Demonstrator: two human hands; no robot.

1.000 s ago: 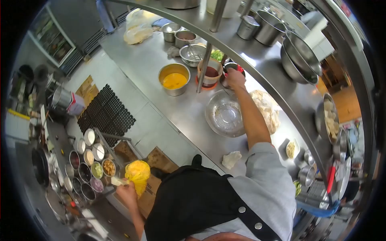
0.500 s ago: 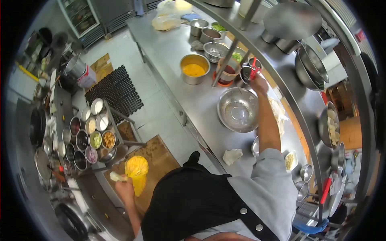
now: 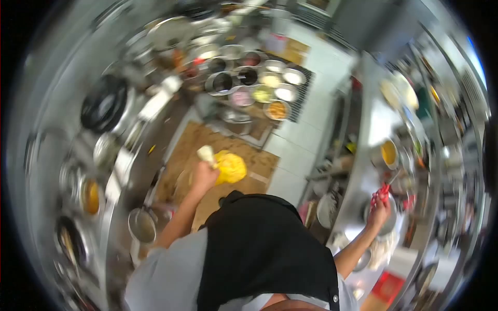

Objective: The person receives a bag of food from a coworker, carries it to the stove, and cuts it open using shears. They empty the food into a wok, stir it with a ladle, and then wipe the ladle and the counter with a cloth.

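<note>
My left hand [image 3: 205, 177] is closed round a folded white cloth [image 3: 206, 154], above the brown floor mat. Right against that hand is a glossy, bright yellow rounded mass [image 3: 231, 167]; what supports it cannot be made out. On the other side, my right hand [image 3: 380, 210] grips a red-handled utensil [image 3: 383, 192] with a thin metal end pointing up and away; blur hides its exact kind. Below that hand lies a wide steel bowl [image 3: 388, 220] on the steel counter. Beyond the utensil's tip stands a pot of orange-yellow liquid [image 3: 388, 154].
Several round tins of ingredients, one with orange pieces [image 3: 277, 110], stand on a rack ahead. A steel counter [image 3: 348, 207] runs along the right. At left, a black pan [image 3: 105, 103] and a pot [image 3: 142, 226] line the stove side. Brown cardboard [image 3: 176, 150] covers the floor.
The view has swung left toward the stove side. My right hand with the red-handled utensil has drawn back from the small pots to over the bowl. My left hand still holds the cloth beside the yellow mass.
</note>
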